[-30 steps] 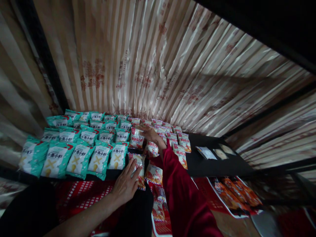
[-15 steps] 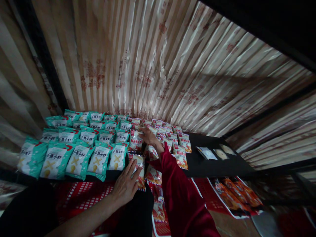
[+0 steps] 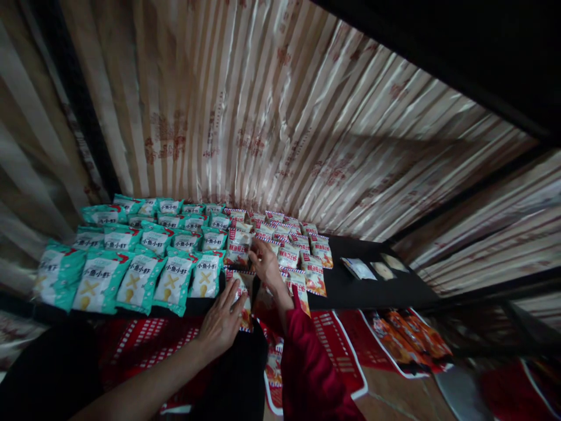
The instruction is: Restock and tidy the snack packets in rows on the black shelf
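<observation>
My left hand lies with its fingers stretched over a red-and-white snack bag at the front edge of the black shelf. Just behind that bag, my right hand is at the right edge of another red-and-white snack bag. Its fingers are slightly bent and apart, touching the bag's side. More of these red-and-white bags stand in rows to the right. My right wrist and red sleeve partly cover the front ones.
Rows of teal snack bags fill the left of the black shelf. A few flat packets lie at the right. Below are red baskets, one with orange packages. A striped curtain hangs behind.
My right hand has drawn back from the top of the second-row bag to its right edge. My left hand stays on the front bag. The view has shifted slightly.
</observation>
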{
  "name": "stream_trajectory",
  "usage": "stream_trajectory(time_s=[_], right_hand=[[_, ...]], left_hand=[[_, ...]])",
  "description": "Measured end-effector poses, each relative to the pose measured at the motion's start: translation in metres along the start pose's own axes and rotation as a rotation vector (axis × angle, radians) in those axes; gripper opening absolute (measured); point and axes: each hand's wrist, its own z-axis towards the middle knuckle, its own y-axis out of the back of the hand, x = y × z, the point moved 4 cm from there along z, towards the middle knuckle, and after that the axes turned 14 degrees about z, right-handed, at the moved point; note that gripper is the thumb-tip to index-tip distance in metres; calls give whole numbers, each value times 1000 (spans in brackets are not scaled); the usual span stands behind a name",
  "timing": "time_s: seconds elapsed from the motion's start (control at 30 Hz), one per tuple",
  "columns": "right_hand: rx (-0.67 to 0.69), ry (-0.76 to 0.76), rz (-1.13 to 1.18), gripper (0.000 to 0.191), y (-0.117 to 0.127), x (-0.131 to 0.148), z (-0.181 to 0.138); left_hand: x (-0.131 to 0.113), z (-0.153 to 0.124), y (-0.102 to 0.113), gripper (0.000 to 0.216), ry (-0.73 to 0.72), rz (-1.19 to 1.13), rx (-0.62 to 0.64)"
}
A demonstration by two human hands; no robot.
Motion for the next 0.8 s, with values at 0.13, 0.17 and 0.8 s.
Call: stream_trajectory(time_s=[0.13, 0.17, 0.8], right_hand=[[23, -50, 24, 36, 3, 7, -33], [19, -71, 23, 36, 4, 8, -41], [43, -127, -28, 40, -12, 17, -75]], left_hand=[[-1, -3, -2, 51, 3, 33, -3], [-1, -4, -2, 50, -4, 41, -9], [-1, -9, 13, 62, 71, -2, -100]])
